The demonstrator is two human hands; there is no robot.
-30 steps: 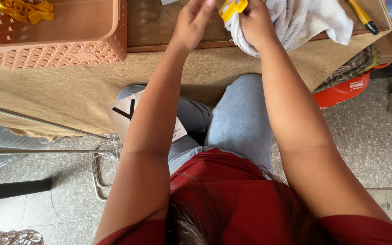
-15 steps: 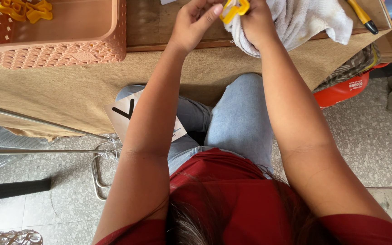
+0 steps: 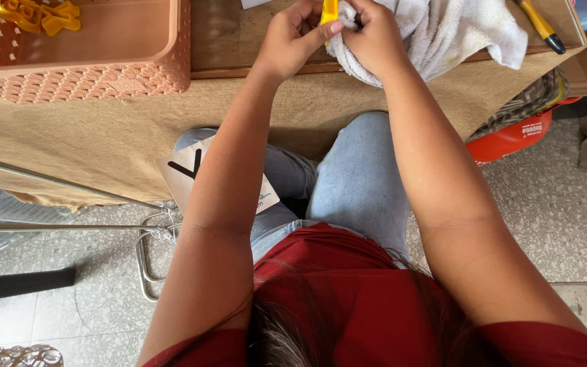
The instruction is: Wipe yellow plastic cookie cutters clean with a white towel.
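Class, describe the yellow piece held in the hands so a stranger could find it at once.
Start at the wooden tabletop at the top. The left hand and right hand meet there over a white cloth. Pinched between them is the yellow piece, unlike the yellow pieces lying in the pink basket.

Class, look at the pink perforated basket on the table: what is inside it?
Inside the pink basket, yellow plastic pieces lie at its far left corner. The rest of its floor that shows is bare; the part beyond the picture's top edge cannot be seen.
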